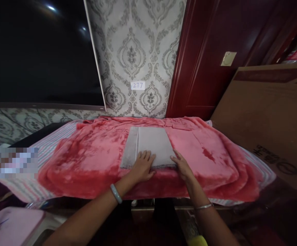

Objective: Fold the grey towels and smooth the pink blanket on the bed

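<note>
A folded grey cloth [155,141] lies flat in the middle of a pink plush blanket [94,150]. A fold line runs down its left part, setting off a narrower strip. My left hand [142,165] rests palm down on the cloth's near edge, fingers stretched out. At the near right corner, my right hand [182,165] touches the cloth's side with its fingers extended and thumb apart. Neither hand grasps the cloth. A bangle [116,193] circles my left wrist, and a thin bracelet [204,206] circles my right.
Under the blanket is a striped sheet [42,164]. A large cardboard box [263,126] stands at the right, near a dark red door [202,51]. A television [40,51] hangs at the left. A pink-topped stool [17,225] is at the lower left.
</note>
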`<state>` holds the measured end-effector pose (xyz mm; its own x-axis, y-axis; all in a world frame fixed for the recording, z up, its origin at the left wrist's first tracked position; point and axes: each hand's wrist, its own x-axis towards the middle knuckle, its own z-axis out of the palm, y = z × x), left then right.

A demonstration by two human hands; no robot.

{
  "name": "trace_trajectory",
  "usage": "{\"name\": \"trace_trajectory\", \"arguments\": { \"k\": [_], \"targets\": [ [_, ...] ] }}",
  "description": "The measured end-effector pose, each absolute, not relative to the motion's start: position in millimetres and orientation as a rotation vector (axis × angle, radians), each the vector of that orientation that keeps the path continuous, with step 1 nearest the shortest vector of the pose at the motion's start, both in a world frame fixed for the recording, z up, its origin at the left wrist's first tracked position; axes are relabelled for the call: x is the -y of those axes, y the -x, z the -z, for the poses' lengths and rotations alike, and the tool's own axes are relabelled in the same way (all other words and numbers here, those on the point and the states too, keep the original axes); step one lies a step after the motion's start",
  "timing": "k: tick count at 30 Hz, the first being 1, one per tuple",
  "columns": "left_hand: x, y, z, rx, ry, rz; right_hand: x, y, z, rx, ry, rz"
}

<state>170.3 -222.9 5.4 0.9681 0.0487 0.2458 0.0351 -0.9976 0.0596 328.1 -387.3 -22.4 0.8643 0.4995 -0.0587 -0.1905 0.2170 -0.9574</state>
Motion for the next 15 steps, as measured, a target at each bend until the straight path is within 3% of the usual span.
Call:
{"name": "trace_trajectory", "arguments": {
  "k": [7,15],
  "targets": [
    [239.4,-193.1,-4.3,-0.239,-3.023,-0.503,374.9,-317.8,5.1,0.199,1.094,-0.523],
    [237.9,-193.6,17.6,-0.271,-3.098,-0.608,389.8,-317.7,33.5,0.271,0.963,-0.559]
  ]
}}
